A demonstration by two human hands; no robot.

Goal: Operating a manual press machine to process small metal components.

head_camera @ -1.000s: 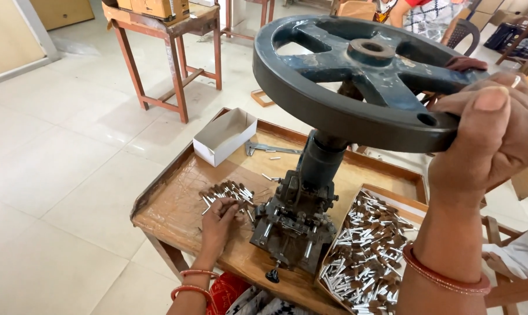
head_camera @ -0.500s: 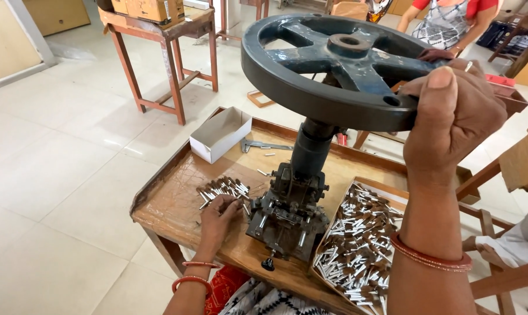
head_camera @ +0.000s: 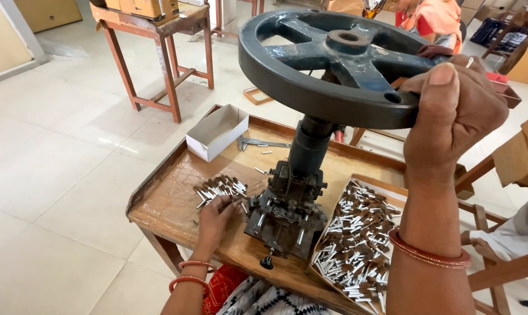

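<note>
The right hand [head_camera: 456,111] is clamped on the rim of the big dark handwheel [head_camera: 334,64], fingers wrapped over the top and thumb pressed up on the outer edge. The wheel sits on a thick screw post above the small press [head_camera: 287,213], which stands near the front of the wooden table [head_camera: 159,198]. The left hand [head_camera: 217,219] rests low beside the press base, its fingers curled together over one of the small metal-tipped pieces at the edge of the loose pile [head_camera: 220,188]; whether it is really pinching one I cannot tell. To work this well, I judge the piece should sit fully in the die and the left fingers should be clear of the press head before the wheel swings, with the turn kept smooth and level. Room is tight on the right: a tray of pieces [head_camera: 357,245] lies just beside the press, and the wheel rim overhangs it. Behind the press the table is more open, with a white cardboard box [head_camera: 217,131] and a small metal tool [head_camera: 264,143] near the raised back rim. Another person in orange [head_camera: 433,17] sits beyond the wheel, well apart.
</note>
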